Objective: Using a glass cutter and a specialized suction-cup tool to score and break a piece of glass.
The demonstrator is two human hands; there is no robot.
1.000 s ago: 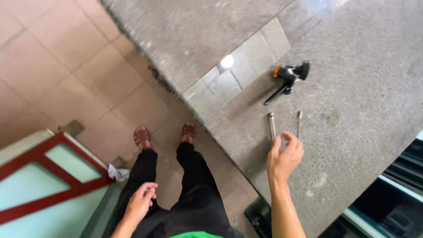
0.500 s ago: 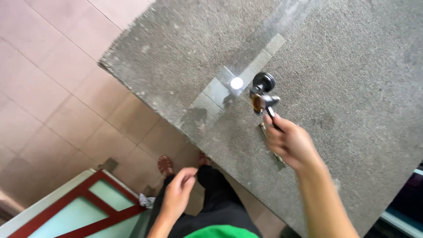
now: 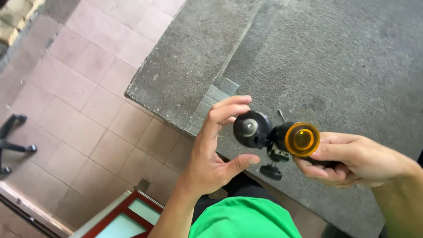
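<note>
A black camera mount [image 3: 264,134] with an orange-ringed knob [image 3: 302,139] is held above the grey stone counter's [image 3: 335,57] near edge. The right hand [image 3: 352,159] grips its knob end, fingers closed; the left hand [image 3: 216,150] curls loosely, fingertips on its round head.

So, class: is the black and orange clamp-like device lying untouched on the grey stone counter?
No: the device is held up above the counter, gripped by the right hand, with the left hand at its black round end.
</note>
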